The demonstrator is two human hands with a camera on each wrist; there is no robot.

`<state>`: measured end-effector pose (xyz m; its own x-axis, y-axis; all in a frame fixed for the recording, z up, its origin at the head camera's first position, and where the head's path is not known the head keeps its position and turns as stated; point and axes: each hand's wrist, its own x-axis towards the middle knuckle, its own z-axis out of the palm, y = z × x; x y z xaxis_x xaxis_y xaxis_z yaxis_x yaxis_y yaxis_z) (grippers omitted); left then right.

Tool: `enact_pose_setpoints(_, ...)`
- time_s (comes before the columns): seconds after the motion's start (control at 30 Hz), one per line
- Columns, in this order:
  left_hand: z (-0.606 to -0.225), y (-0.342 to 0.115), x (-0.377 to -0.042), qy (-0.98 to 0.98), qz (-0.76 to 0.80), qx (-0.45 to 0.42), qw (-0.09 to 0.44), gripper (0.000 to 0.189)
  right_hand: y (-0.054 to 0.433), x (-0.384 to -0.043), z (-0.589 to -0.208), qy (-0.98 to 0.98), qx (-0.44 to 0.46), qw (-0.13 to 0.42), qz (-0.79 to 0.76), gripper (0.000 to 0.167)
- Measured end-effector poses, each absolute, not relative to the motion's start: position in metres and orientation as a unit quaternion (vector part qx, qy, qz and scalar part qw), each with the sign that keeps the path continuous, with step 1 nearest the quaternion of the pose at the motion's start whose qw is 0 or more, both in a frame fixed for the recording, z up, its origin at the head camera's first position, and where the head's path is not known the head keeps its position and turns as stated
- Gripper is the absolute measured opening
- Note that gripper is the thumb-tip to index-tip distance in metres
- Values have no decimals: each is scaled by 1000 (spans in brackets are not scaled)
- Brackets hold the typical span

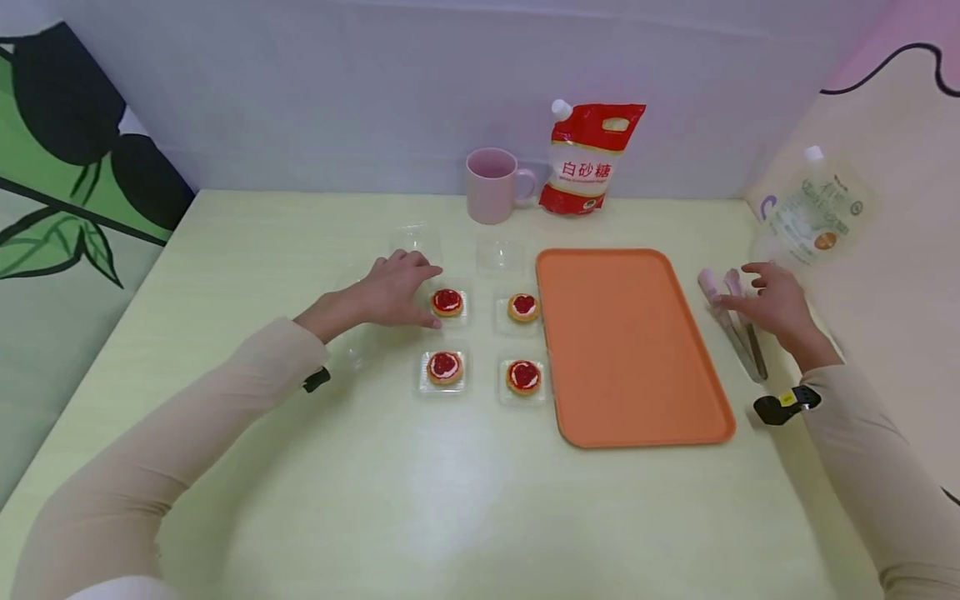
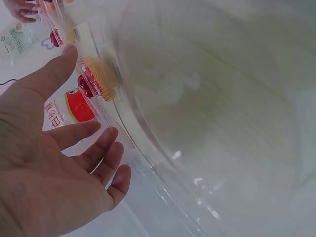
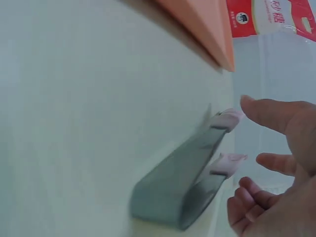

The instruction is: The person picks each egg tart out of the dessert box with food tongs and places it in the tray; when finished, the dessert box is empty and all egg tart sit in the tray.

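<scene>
My left hand (image 1: 393,290) reaches over the table with thumb and fingers spread, beside a red-topped tart (image 1: 447,302) in a clear plastic box. In the left wrist view the thumb and fingertips come right up to the clear plastic (image 2: 143,128), and nothing is gripped. Over the pink-tipped metal tongs (image 1: 738,333) hovers my right hand (image 1: 776,304), its thumb extended and other fingers bent loosely. The right wrist view has the tongs (image 3: 168,182) lying with their arms apart, tips close to the thumb and fingers. More tarts sit in clear boxes nearby, such as one tart (image 1: 523,377) beside the tray.
An orange tray (image 1: 637,350) lies between the tarts and the tongs. At the back stand a pink mug (image 1: 491,187) and a red-and-white sugar pouch (image 1: 585,162). A pale spouted pouch (image 1: 813,212) stands at the right edge. Clear lids (image 1: 498,254) rise behind the tarts.
</scene>
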<state>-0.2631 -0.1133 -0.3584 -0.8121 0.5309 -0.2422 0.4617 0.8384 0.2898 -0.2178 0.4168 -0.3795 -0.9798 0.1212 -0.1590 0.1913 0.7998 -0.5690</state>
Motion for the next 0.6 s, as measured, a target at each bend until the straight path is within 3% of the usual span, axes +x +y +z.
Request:
enact_pose_setpoints(0.23,-361,-118,-266,944,115,262,164,82,420,-213,-392,961,72,100,-247,90)
enact_pose_setpoints(0.6,-364,-119,-268,939,139,273,156,76,418,-211,-391,972,71,87,-208,76)
